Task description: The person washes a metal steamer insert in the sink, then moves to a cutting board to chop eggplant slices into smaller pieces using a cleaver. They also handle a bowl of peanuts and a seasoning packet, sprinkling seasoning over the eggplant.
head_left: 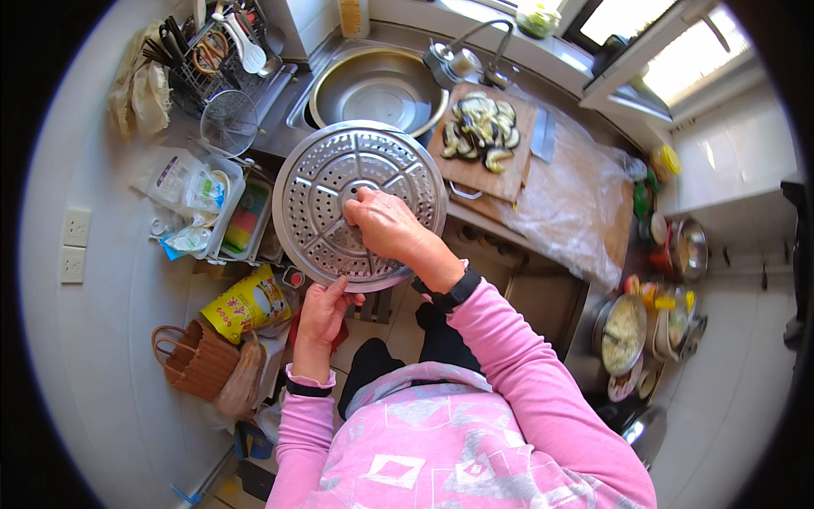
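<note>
Holding the perforated steel plate (326, 204) at both rim and middle seems a sound way to keep it from tipping: the left hand (320, 312) pinches the edge near six o'clock, thumb on top, while the right hand (386, 222) has its fingers bunched together on the centre, though I can't see whether their tips go through a hole. Beyond it, the basin (326, 92) sits at twelve o'clock and the chopping board (500, 185), bearing eggplant slices (480, 125), at two.

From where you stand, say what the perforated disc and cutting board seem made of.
Perforated disc: probably stainless steel, fairly shiny; silvery highlights and pressed ridges suggest it. Cutting board: likely wood or bamboo, matte; tan-brown surface without sharp glints.
</note>
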Action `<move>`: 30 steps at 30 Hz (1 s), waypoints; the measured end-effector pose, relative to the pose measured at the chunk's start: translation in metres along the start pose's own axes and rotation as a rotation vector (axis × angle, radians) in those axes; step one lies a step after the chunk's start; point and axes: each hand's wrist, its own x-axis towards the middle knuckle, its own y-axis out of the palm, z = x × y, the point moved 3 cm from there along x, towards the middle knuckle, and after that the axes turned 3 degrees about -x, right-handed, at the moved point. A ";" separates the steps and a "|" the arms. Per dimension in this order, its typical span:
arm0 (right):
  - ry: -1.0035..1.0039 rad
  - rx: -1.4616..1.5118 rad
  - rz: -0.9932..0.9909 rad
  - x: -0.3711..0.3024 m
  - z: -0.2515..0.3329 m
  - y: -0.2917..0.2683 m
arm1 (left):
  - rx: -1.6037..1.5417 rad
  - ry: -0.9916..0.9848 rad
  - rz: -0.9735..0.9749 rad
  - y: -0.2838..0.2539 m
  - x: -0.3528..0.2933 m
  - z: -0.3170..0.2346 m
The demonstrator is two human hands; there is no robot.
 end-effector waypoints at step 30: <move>0.000 0.162 0.190 -0.061 -0.085 -0.010 | -0.132 0.015 -0.308 -0.023 0.253 -0.061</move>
